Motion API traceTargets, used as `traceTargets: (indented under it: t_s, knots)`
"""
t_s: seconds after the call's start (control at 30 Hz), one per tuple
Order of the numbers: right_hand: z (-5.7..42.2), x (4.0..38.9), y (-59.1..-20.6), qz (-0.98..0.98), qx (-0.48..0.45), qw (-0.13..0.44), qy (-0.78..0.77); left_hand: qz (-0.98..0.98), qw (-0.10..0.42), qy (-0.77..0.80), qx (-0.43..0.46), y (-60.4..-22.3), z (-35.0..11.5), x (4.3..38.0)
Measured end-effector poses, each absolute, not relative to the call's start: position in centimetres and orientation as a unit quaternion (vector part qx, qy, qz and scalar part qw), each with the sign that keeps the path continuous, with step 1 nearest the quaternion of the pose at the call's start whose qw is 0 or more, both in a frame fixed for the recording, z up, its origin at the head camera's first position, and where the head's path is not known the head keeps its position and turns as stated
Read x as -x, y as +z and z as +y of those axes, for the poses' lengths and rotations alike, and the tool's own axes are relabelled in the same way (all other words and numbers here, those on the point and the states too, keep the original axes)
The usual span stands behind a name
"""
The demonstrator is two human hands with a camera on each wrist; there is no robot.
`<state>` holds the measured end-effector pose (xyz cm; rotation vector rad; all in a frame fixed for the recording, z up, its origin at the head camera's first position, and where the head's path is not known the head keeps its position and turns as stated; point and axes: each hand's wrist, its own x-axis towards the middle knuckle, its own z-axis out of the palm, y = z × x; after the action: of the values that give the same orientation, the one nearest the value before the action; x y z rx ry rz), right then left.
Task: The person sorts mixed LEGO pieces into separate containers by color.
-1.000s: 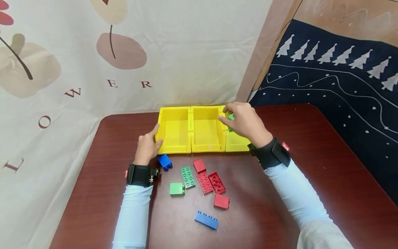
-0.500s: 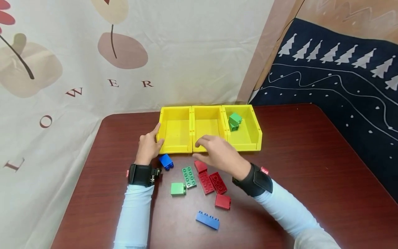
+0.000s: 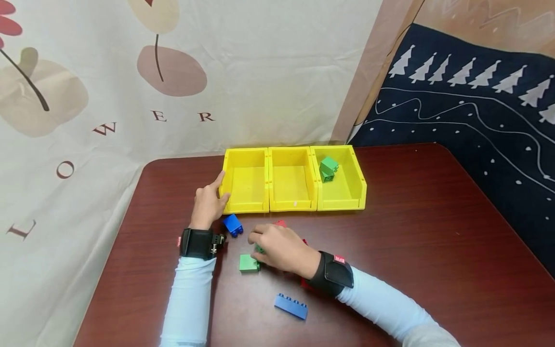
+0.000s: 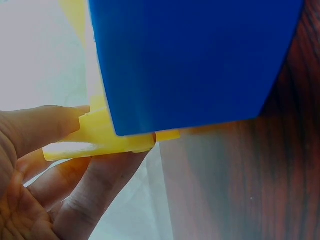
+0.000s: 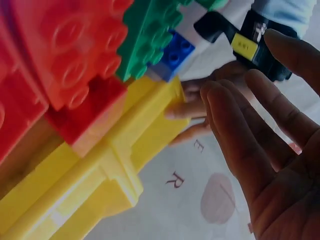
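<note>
My left hand holds the left side wall of the leftmost yellow bin; the left wrist view has the thumb and fingers on either side of that yellow wall. Over the loose bricks hovers my right hand, its fingers apart with nothing between them in the right wrist view. Beneath its fingertips, mostly covered, is a studded green brick. A second green brick lies just left of it. Red bricks are largely hidden under the right hand and wrist.
Two green bricks sit in the right yellow bin, joined to the middle bin in one row. A blue brick lies before the left bin. A long blue brick lies nearest on the brown table.
My right hand has come away from the right bin, leaving a green brick there, and moved left and toward me over the loose bricks. The left hand stays on the bin.
</note>
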<state>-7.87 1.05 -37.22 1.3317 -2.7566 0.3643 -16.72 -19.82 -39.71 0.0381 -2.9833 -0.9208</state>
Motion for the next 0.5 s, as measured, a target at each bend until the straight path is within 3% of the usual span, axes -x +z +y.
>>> traceTargets:
  t_s: [0.5]
  knots:
    - [-0.6, 6.8, -37.8, -0.896, -0.441, -0.013, 0.038, -0.954, 0.011, -0.299, -0.014, -39.8, -19.8, 16.6]
